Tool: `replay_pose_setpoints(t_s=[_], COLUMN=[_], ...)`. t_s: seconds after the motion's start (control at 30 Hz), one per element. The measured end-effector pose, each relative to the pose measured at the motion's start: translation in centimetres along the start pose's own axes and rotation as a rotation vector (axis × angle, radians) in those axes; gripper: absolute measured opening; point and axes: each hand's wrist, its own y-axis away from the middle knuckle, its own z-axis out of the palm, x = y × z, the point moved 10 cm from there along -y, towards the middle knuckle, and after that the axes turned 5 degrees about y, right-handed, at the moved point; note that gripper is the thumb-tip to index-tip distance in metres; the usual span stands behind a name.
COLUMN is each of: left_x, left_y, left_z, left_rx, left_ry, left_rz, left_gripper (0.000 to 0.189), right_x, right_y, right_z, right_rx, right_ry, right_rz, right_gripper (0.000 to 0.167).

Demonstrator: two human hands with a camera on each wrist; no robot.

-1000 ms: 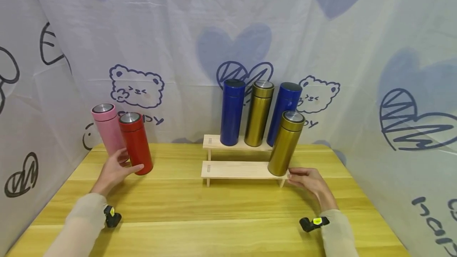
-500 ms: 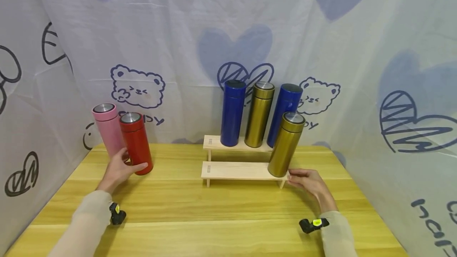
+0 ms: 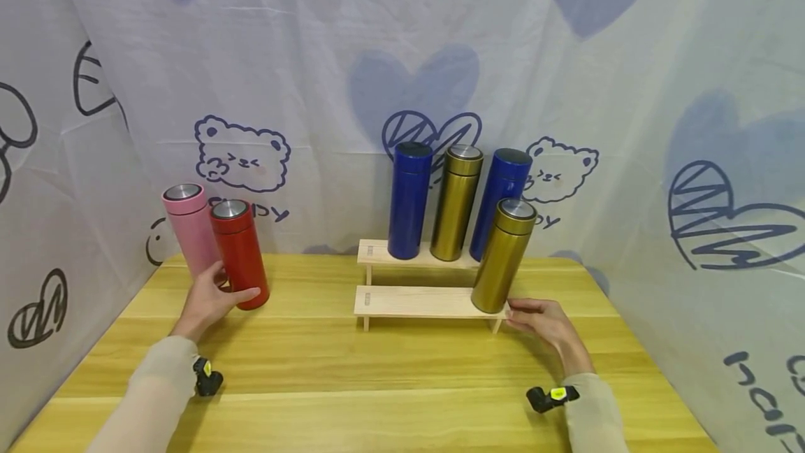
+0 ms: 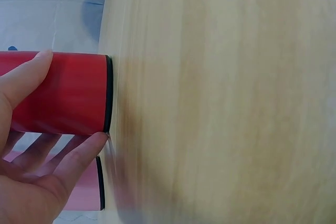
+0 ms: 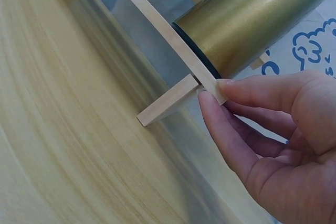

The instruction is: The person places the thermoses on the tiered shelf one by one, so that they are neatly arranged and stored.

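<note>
A red thermos flask (image 3: pixel 244 257) stands upright on the wooden table at the left. My left hand (image 3: pixel 207 299) grips its lower part, thumb on the near side and fingers behind, as the left wrist view shows with the flask's black base rim (image 4: pixel 109 93) near the fingertips. A pink thermos flask (image 3: pixel 191 233) stands just behind it. On the right, my right hand (image 3: pixel 546 320) pinches the end of a two-step wooden stand's lower shelf (image 3: pixel 415 301) between thumb and finger. Beside that grip, a gold thermos flask (image 3: pixel 505 257) stands on the shelf's right end.
The stand's upper shelf (image 3: pixel 376 252) bears a blue flask (image 3: pixel 410 201), another gold flask (image 3: pixel 458 205) and a second blue flask (image 3: pixel 499 201). A patterned white cloth (image 3: pixel 327 89) hangs behind the table (image 3: pixel 377 383) and along both sides.
My left hand has shifted slightly right, its thumb further across the red thermos flask. My right hand and the flasks stay put.
</note>
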Motion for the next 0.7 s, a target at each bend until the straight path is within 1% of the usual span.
replay_pose_setpoints(t_s=[0.43, 0.6, 0.7], left_x=[0.6, 1.0, 1.3], left_y=[0.2, 0.2, 0.2], left_z=[0.0, 0.2, 0.3], left_rx=[0.031, 0.020, 0.005], left_ry=[-0.028, -0.030, -0.029], left_rz=[0.040, 0.063, 0.066], left_gripper=[0.085, 0.086, 0.088], right_x=[0.4, 0.4, 0.3], right_y=[-0.2, -0.2, -0.1], right_z=[-0.3, -0.3, -0.2], right_rx=[0.018, 0.024, 0.026], right_ry=[-0.009, -0.001, -0.002], right_rz=[0.012, 0.015, 0.013], right_gripper=[0.051, 0.050, 0.050])
